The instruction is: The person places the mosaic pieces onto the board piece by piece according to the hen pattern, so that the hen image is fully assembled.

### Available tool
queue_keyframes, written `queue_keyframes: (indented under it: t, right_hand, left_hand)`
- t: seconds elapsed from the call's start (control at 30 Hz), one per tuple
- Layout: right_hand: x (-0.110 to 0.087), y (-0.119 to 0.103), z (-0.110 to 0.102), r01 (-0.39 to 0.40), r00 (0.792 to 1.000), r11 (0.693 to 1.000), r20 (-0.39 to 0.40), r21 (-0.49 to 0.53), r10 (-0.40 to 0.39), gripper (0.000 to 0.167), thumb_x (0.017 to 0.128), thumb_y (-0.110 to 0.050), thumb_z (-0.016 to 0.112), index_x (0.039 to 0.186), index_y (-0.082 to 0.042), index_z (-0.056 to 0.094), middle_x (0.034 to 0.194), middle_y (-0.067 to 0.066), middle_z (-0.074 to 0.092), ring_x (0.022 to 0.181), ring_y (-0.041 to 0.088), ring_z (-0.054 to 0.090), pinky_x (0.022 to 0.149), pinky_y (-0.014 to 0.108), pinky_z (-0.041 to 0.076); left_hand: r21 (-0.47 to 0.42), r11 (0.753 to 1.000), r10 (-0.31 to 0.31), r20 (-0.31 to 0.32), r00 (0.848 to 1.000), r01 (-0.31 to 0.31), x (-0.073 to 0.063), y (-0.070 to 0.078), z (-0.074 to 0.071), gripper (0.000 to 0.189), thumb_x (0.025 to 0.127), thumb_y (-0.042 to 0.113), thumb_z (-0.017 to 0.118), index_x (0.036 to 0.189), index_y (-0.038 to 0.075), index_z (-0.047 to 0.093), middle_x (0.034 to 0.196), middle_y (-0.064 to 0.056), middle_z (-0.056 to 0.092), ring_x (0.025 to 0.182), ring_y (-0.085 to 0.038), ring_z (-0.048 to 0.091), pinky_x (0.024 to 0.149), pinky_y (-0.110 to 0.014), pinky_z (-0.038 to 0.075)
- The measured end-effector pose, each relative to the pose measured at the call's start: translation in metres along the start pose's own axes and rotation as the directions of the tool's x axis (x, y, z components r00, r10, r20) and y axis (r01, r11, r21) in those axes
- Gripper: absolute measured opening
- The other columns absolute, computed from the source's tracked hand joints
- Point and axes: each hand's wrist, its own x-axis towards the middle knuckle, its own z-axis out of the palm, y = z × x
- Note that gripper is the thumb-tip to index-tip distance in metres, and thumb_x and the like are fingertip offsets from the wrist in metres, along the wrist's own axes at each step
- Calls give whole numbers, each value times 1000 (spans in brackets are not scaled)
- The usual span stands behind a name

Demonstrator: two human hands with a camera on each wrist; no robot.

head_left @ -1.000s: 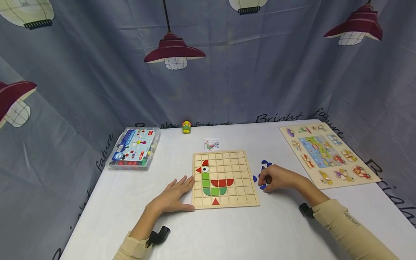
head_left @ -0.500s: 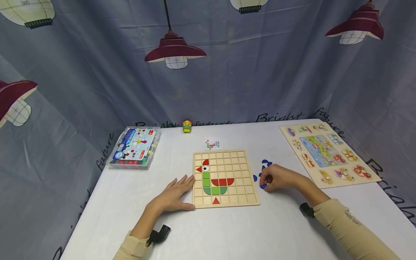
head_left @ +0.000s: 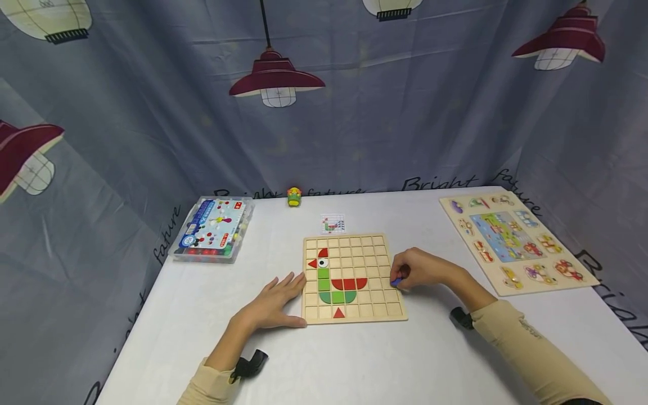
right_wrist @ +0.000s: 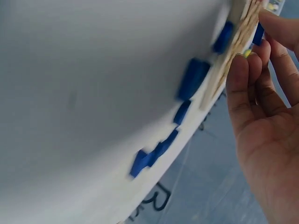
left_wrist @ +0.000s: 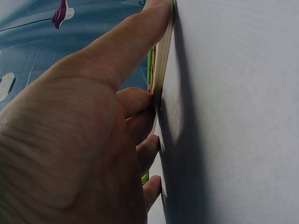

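A square wooden grid board (head_left: 373,252) lies mid-table, with red and green pieces and an eye piece set in it as a bird shape. My left hand (head_left: 273,304) rests flat at its left edge, thumb and fingers spread, touching the rim. Over the board's right edge, my right hand (head_left: 420,267) pinches a small blue piece (head_left: 397,282) between thumb and fingertips. The right wrist view shows that pinched blue piece (right_wrist: 258,33) edge-on. Several more blue pieces (right_wrist: 194,78) lie on the table beside the board; in the head view the right hand hides them.
Behind the board lies a small pattern card (head_left: 332,224). A little green and yellow figure (head_left: 294,197) stands at the back edge. To the left is a clear plastic case (head_left: 212,228) of coloured parts. A wooden picture puzzle (head_left: 468,232) lies at the right.
My right hand has lifted a blue piece from the group on the right and carried it left to the board's edge. The left hand has stayed in place.
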Motion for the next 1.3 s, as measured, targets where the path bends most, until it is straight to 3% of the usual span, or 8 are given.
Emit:
queue_keyframes:
  t: [0.33, 0.57, 0.93, 1.3]
  right_hand:
    - [47, -26, 2, 18, 999, 999, 49, -37, -17, 18, 71, -3, 77, 81, -17, 73, 78, -7, 63, 69, 6, 52, 60, 18, 47]
    - [69, -35, 5, 40, 992, 997, 125, -61, -32, 14, 73, -3, 78, 79, -14, 73, 79, -4, 66, 69, 5, 53, 62, 18, 48]
    - [82, -37, 2, 9, 978, 1000, 210, -23, -4, 14, 73, -2, 80, 80, -12, 75, 78, -4, 69, 68, 5, 55, 63, 17, 50]
    - [90, -37, 3, 16, 973, 999, 229, -39, -6, 15, 71, -2, 82, 80, -13, 76, 78, -5, 69, 68, 5, 54, 62, 18, 49]
  left_hand:
    - [-4, 1000, -17, 6, 1000, 17, -1, 1, -1, 100, 78, 57, 72, 154, 10, 28, 163, -4, 23, 153, -28, 15, 123, -54, 11]
    - [-3, 1000, -16, 4, 1000, 16, -2, 2, -1, 100, 78, 56, 74, 154, 10, 28, 162, -5, 24, 152, -29, 15, 123, -55, 11]
    - [-13, 1000, -10, 7, 1000, 10, 0, 0, -1, 100, 77, 56, 74, 154, 10, 28, 162, -4, 24, 152, -28, 16, 123, -54, 11]
    - [-1, 1000, -9, 4, 1000, 9, 1, 0, 0, 101, 78, 57, 73, 154, 10, 27, 163, -4, 23, 152, -28, 15, 123, -54, 10]
